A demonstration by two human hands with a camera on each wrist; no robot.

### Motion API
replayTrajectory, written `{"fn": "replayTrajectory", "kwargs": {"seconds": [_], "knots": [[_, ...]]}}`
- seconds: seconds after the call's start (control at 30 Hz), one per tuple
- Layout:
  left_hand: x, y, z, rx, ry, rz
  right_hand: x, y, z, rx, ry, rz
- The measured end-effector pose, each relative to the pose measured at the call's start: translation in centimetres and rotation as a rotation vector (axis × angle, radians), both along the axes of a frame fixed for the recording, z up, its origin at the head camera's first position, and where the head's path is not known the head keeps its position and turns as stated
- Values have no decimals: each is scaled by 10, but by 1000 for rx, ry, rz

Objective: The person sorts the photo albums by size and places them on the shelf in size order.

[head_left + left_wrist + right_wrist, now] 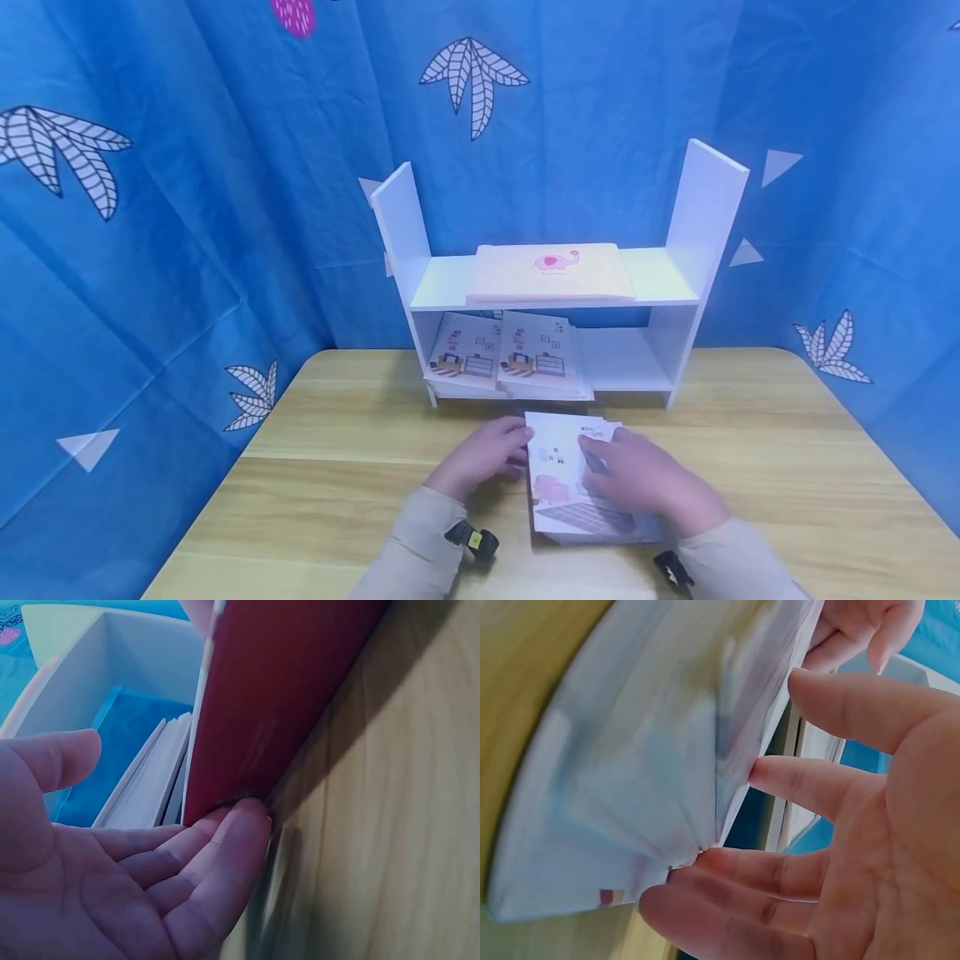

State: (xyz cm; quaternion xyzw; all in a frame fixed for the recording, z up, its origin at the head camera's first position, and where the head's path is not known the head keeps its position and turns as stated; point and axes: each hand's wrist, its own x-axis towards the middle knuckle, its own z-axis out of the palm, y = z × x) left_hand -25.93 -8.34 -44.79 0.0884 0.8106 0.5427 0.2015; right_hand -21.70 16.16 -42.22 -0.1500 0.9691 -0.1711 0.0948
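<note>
A thin picture book (555, 500) with a pale illustrated cover lies over another book (648, 529) on the table, slightly out of line with it. My left hand (483, 454) is at the left side; in the left wrist view its fingertips touch the lower edge of a dark red cover (277, 697), thumb apart. My right hand (648, 475), blurred, lies over the right side. The right wrist view shows its extended fingers (780, 870) touching the edges of spread pages (645, 772). How firmly these fingers bear on the pages is unclear.
Behind the hands stands a white two-level shelf (682, 325). Two piles of similar books (465, 350) lean on its lower level. A pale pink item with an elephant (551, 279) lies on the upper level. A blue curtain (600, 125) hangs behind the wooden table (787, 467).
</note>
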Motion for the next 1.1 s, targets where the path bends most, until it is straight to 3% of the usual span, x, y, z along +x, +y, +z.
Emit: {"fn": "replayTrajectory", "kwargs": {"seconds": [0.23, 0.43, 0.77, 0.93, 1.1], "knots": [[-3, -6, 0, -23, 2, 41, -3, -14, -2, 11, 24, 39], [-6, -11, -2, -21, -6, 56, -6, -15, -5, -6, -2, 14], [-7, -16, -10, 71, -48, 48, -19, 17, -5, -212, -52, 43], [-7, -18, -11, 86, -60, 46, -24, 32, -5, -292, -89, 22], [-7, -19, -10, 98, -66, 43, -30, 48, -15, -360, -101, -20]]}}
